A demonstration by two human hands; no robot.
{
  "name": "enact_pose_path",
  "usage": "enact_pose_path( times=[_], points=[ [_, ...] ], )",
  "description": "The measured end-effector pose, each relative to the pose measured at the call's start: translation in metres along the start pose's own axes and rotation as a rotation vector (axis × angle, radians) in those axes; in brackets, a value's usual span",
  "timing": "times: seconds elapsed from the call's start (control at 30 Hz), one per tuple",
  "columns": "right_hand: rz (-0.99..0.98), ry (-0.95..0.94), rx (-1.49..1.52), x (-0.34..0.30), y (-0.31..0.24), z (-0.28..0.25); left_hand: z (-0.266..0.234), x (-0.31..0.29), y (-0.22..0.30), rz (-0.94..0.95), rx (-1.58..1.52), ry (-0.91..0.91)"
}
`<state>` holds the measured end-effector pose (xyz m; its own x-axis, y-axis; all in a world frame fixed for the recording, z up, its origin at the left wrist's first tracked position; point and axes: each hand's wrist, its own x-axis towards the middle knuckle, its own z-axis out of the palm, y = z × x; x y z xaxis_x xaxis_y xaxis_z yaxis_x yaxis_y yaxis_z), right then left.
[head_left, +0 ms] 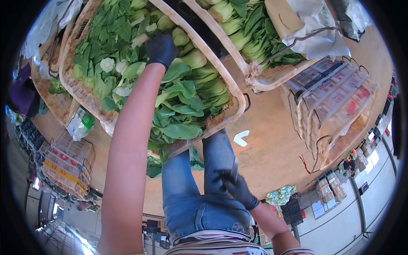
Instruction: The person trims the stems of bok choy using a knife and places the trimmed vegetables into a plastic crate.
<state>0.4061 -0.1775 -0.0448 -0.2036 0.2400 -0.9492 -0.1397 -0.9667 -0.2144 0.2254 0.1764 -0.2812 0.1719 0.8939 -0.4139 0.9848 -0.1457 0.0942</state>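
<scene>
My left hand, in a black glove, is down among the bok choy in a large pale plastic crate. Its fingertips are hidden against the leaves and stalks, so its grip does not show. Beside my right thigh, my gloved right hand is closed around a knife, its short blade pointing up and away from me. White cut stalk ends show among the green leaves at the left of the crate. Bok choy lies in rows along the crate's right side, with leaves hanging over the near edge.
A second crate of bok choy stands at the far right, with a metal hook across its corner. Stacked crates stand to the right, more to the left. A white arrow-shaped mark is on the brown floor.
</scene>
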Motion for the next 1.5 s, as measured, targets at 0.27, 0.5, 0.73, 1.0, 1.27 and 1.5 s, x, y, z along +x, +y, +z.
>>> enact_pose_path(
  times=[0.27,0.5,0.73,1.0,1.27,1.5],
  points=[
    [0.166,-0.046,-0.181,-0.044,0.015,0.030,-0.048,-0.092,-0.066,0.267,-1.139,0.023],
    [-0.909,0.080,-0.976,0.034,-0.142,0.051,-0.151,-0.203,-0.081,0.129,-1.186,0.090],
    [-1.317,0.096,-1.413,0.010,-0.256,0.152,-0.211,-0.273,-0.105,0.059,-1.184,0.225],
    [-1.372,0.001,-1.458,-0.010,-0.243,0.208,-0.229,-0.320,-0.128,0.011,-1.007,0.339],
    [-0.633,0.333,-1.428,0.124,-0.213,0.103,-0.201,-0.343,-0.129,0.037,-1.044,0.346],
    [-0.829,-0.363,-0.830,0.034,-0.185,0.204,-0.165,-0.350,-0.133,-0.138,-1.533,0.034]
  ],
)
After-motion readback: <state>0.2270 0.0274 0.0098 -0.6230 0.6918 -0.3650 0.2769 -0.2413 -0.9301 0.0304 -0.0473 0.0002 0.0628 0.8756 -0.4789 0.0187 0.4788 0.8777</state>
